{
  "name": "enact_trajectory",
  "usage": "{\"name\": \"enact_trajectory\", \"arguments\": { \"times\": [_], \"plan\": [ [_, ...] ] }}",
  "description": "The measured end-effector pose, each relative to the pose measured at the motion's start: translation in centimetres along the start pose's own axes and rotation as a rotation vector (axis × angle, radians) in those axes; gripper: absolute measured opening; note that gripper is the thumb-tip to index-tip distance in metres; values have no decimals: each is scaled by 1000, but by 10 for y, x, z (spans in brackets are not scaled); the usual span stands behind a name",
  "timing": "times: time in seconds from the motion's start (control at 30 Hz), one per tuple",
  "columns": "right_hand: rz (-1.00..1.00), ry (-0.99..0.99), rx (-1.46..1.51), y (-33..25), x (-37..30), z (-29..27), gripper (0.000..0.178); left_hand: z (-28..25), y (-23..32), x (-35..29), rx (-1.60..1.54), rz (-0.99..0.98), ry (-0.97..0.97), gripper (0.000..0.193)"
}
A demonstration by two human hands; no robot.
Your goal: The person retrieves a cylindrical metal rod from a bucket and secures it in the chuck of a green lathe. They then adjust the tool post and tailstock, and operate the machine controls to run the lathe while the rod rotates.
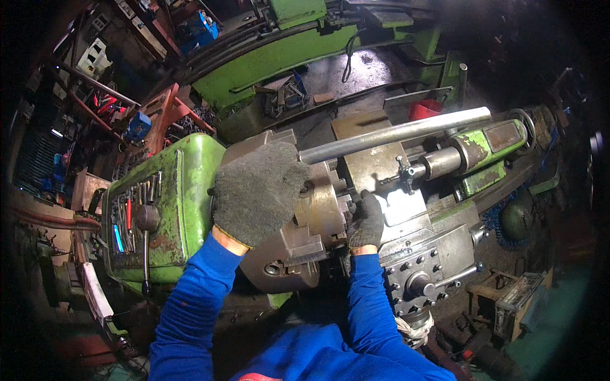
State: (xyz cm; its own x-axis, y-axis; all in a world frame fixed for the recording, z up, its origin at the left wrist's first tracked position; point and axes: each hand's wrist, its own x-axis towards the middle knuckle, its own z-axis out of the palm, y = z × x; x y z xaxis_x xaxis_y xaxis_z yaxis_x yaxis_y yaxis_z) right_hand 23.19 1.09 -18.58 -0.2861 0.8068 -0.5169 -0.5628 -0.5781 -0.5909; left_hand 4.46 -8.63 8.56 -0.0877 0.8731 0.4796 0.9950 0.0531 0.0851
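Observation:
My left hand (260, 193), in a dark grey work glove, is closed over the near end of a long steel pipe (394, 135), at the top of a lathe chuck (279, 267). Its fingertips are hidden under the back of the glove. From there the pipe slants up and to the right, above the lathe bed. My right hand (366, 223), also gloved, is closed at the right side of a round metal workpiece (319, 206) with a notched edge. That workpiece sits among the stepped chuck jaws (305, 249). What the right fingers grip is hidden.
The green headstock (171, 197) carries small tools and a lever (146, 254) at left. The tailstock (483, 149) stands at right. Nearer are the tool carriage (416, 276) and its handle (460, 274). A red bucket (424, 109) and another green machine (273, 60) stand behind.

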Motion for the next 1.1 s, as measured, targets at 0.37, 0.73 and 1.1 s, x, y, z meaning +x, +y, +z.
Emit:
{"name": "enact_trajectory", "arguments": {
  "times": [0.37,0.73,1.1],
  "plan": [
    [11,84,171,-9,-10,18,22,-6,18,-6,39,-10,-36,24],
    [-9,10,88,1,-6,-5,22,-2,-5,4,-190,-30,101,19],
    [-278,129,-214,-8,-40,11,14,66,-97,73,-78,145,-81,54]
  ]
}}
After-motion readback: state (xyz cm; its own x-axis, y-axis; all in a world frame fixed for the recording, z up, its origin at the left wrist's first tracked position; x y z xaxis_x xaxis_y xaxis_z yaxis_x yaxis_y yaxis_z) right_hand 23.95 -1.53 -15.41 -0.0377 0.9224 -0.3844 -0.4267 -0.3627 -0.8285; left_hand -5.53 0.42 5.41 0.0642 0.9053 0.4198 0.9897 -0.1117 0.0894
